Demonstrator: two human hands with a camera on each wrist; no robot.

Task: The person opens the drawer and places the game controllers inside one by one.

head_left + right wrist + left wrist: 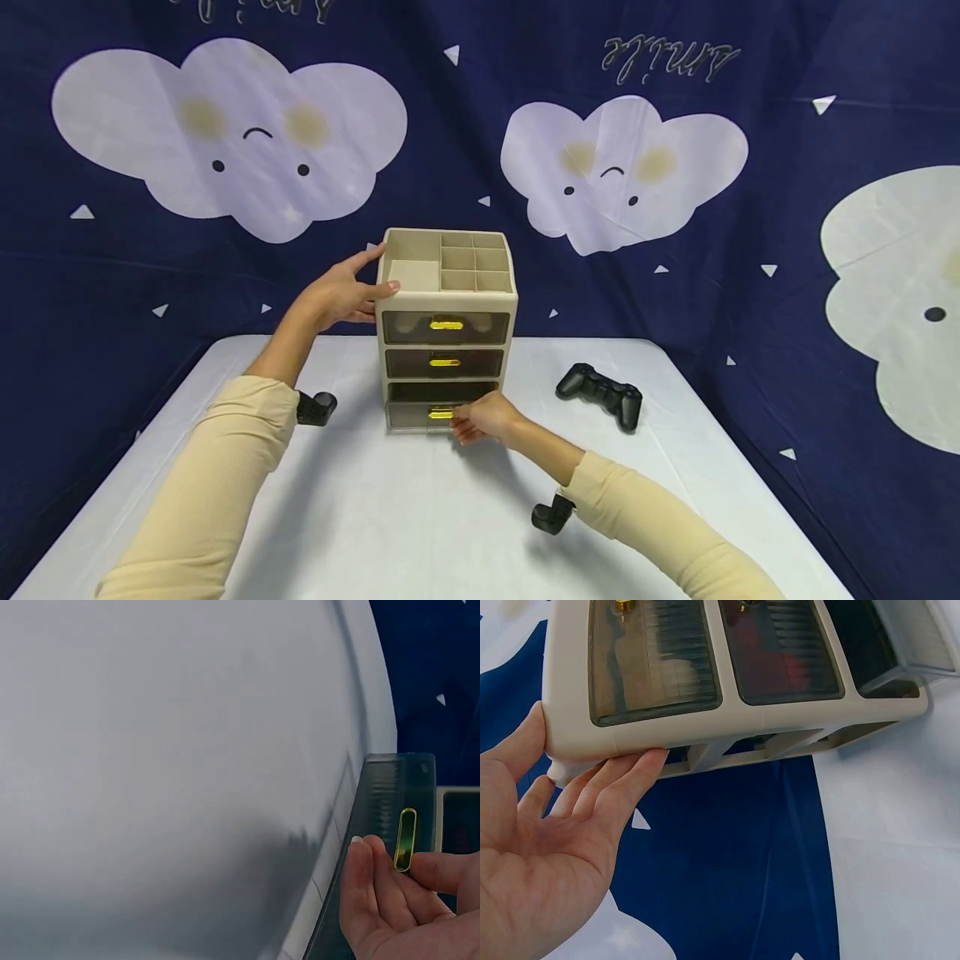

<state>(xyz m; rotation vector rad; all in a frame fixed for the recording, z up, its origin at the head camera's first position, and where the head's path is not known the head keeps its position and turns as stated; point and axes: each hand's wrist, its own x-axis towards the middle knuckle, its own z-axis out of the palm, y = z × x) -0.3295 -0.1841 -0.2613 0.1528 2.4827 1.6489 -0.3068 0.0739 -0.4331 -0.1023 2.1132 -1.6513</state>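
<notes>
A cream desktop drawer organizer (pixel 447 302) stands upright on the white table, with dark see-through drawer fronts. My left hand (pixel 341 292) rests on its upper left corner. In the left wrist view the fairly straight fingers (pixel 619 784) touch the side wall and the thumb lies at the top edge. The bottom drawer (pixel 408 415) sticks out from the body. My right hand (pixel 491 417) pinches its gold-rimmed handle (pixel 406 840) between thumb and fingers. Both upper drawers (pixel 405 364) are closed, each with a gold handle (pixel 446 325).
A black game controller (pixel 600 393) lies on the table (pixel 360 517) to the right of the organizer. Open compartments (pixel 474 260) divide the organizer's top. Behind the table hangs a dark blue cloth (pixel 457 158) with pale clouds. A black wrist camera (pixel 553 514) hangs below the right sleeve.
</notes>
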